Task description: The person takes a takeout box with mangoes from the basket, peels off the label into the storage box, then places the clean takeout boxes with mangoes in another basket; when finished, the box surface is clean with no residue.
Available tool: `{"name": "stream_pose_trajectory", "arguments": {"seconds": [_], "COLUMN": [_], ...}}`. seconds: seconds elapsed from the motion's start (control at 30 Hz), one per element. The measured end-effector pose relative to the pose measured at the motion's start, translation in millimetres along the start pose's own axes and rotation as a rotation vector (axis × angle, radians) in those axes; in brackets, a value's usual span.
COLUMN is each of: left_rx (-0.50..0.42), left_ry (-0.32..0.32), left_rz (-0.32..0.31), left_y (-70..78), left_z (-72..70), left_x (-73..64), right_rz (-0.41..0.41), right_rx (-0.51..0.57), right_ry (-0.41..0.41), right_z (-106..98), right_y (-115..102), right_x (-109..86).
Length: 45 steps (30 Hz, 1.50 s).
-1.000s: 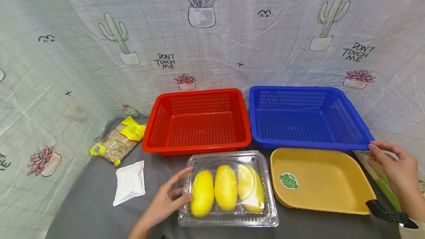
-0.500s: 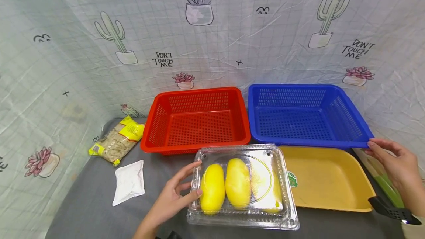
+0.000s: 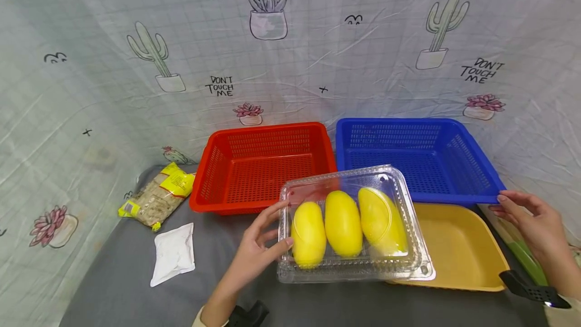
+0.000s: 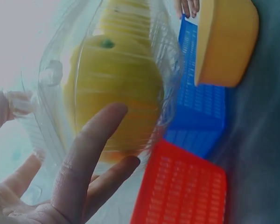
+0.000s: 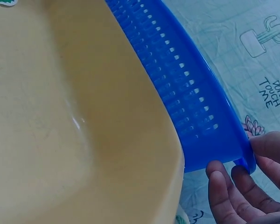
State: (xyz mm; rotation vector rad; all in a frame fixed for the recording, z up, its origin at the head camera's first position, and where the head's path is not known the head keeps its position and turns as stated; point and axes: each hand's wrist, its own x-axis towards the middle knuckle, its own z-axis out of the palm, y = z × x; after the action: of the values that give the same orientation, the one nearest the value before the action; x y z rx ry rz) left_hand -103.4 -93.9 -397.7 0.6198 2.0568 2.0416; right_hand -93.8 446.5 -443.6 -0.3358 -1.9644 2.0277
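Note:
My left hand (image 3: 258, 249) grips the left end of a clear plastic clamshell box (image 3: 354, 270), thumb and fingers spread around that end. Three yellow mangoes (image 3: 343, 223) lie side by side inside. The box is raised and tilted, its right side higher, overlapping the red basket, the blue basket and the yellow tray in the head view. In the left wrist view, fingers (image 4: 91, 151) press along the box end near one mango. My right hand (image 3: 535, 223) pinches the near right corner of the blue basket's rim (image 5: 231, 109) between thumb and fingers.
A red basket (image 3: 272, 163) stands at the back, left of the blue one. The yellow tray (image 3: 463, 251) sits in front of the blue basket. At left lie a yellow-ended bag (image 3: 159, 197) and a white packet (image 3: 173, 254). A green package (image 3: 528, 259) lies partly under my right arm.
My left hand has lifted the clamshell box off the table and carried it right and away, over the yellow tray's left part. The right hand stays on the blue basket's corner.

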Motion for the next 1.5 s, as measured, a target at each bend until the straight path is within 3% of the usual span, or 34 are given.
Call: {"name": "stream_pose_trajectory", "arguments": {"seconds": [0.3, 0.67, 1.0, 1.17, 1.5], "left_rx": [-0.036, -0.017, -0.047, -0.088, -0.179], "left_ry": [-0.023, -0.014, 0.003, 0.047, 0.105], "left_rz": [0.041, -0.009, 0.029, 0.038, -0.019], "left_y": [3.7, -0.5, -9.8, -17.2, -18.1], "left_z": [18.2, 41.7, 63.8, 71.4, 86.0], "left_x": [33.7, 64.6, 95.2, 106.7, 131.9], "right_rz": [0.018, 0.002, 0.009, 0.003, 0.027], "right_rx": [0.095, 0.025, 0.159, 0.129, 0.137], "right_ry": [-0.008, -0.034, -0.124, -0.135, -0.137], "right_z": [-4, -2, -6, -7, -5], "right_y": [-6, -1, -5, -3, -5], "right_x": [0.4, 0.5, -0.9, 0.0, -0.1]}}
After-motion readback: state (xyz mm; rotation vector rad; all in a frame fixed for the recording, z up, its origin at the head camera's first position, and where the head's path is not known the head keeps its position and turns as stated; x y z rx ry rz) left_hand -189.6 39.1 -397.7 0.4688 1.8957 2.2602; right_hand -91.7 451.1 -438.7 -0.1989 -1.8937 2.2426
